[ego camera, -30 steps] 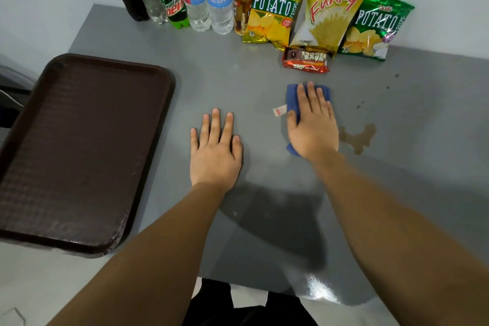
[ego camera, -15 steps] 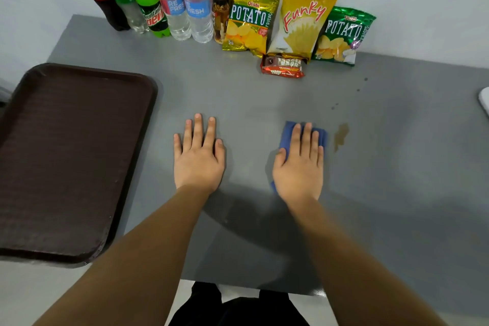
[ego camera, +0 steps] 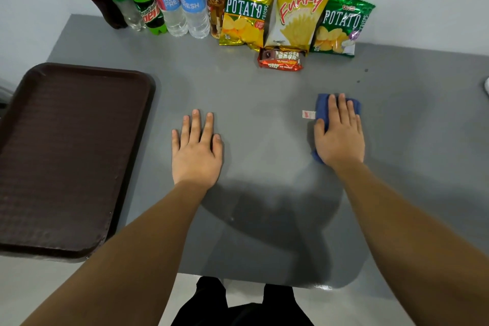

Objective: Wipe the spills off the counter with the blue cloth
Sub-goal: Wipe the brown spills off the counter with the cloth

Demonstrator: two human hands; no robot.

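Note:
The blue cloth (ego camera: 322,106) lies on the grey counter (ego camera: 264,103), right of centre, with a small white tag sticking out on its left. My right hand (ego camera: 340,135) presses flat on top of it and covers most of it. My left hand (ego camera: 195,152) rests flat on the bare counter at the centre, fingers apart, holding nothing. Two small dark drops (ego camera: 366,70) sit on the counter beyond the cloth, toward the back right. No brown puddle shows around the cloth.
A large dark brown tray (ego camera: 71,145) fills the left side and overhangs the front edge. Several drink bottles (ego camera: 169,8), three snack bags (ego camera: 299,13) and a red chocolate bar pack (ego camera: 280,61) line the back wall. A white object (ego camera: 486,86) peeks in at the right edge.
My right hand slid the cloth to the right, over the spot where a brown puddle lay; that puddle no longer shows. My left hand stayed flat on the counter.

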